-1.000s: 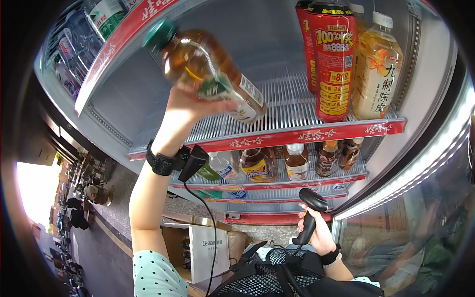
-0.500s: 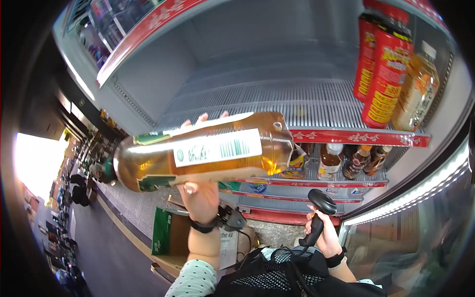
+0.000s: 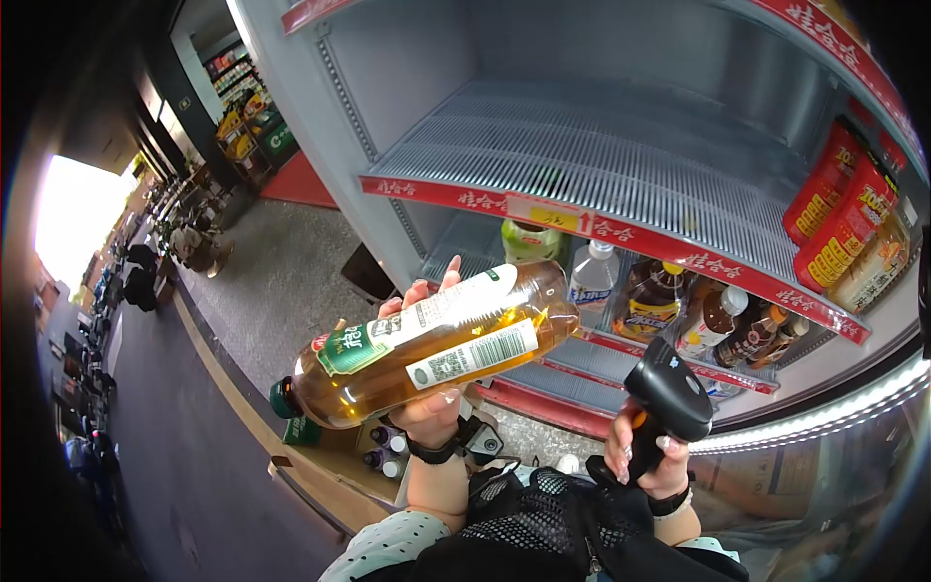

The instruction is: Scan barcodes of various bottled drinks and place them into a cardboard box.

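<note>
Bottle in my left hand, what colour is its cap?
The cap is dark green, seen best in the head view.

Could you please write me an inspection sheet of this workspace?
Surface: ribbed refrigerator shelf, with red-labelled bottles at its right end.
Job's things: amber-drink bottle, green cap on, barcode label showing; black handheld barcode scanner.
Clutter: open cardboard box below, bottles inside.
Grippers: bare hands; left hand grips the amber-drink bottle, tilted on its side; right hand holds the scanner.
Cables: none that can be made out clearly.
Surroundings: lit light strip at right; grey floor at left.
</note>
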`<move>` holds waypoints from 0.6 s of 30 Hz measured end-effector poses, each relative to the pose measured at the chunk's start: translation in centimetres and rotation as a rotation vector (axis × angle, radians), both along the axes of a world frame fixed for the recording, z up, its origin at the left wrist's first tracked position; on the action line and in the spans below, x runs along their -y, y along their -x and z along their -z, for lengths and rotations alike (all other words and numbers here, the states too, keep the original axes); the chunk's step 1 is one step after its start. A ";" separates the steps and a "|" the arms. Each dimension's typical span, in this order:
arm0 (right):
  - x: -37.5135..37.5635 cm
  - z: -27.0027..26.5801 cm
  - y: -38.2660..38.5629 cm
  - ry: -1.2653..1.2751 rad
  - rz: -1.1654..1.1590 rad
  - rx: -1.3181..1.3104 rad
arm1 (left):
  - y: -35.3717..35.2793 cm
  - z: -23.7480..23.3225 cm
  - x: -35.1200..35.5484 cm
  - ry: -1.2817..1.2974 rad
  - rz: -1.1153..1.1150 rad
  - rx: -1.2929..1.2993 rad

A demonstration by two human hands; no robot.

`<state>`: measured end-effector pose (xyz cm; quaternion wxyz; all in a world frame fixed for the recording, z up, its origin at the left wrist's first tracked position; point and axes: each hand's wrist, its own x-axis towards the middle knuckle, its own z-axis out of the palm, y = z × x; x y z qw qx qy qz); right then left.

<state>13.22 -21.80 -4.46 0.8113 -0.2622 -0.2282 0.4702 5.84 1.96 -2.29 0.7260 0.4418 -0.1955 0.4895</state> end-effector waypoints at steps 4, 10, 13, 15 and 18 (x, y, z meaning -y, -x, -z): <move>-1.8 -2.0 2.1 0.050 -0.020 0.090 | 0.6 0.6 -1.3 -0.036 0.098 0.073; -2.6 -1.7 3.5 0.175 -0.032 0.213 | 1.5 1.5 -2.7 0.043 0.115 0.110; -3.1 -0.6 4.6 0.056 -0.046 0.210 | 1.6 1.5 -3.2 -0.042 0.080 0.099; -2.8 0.5 5.0 0.120 -0.059 0.220 | 1.7 1.8 -3.4 0.088 0.294 0.197; -3.5 -0.1 5.4 0.184 -0.117 0.108 | 1.3 2.0 -3.7 -0.029 0.159 0.173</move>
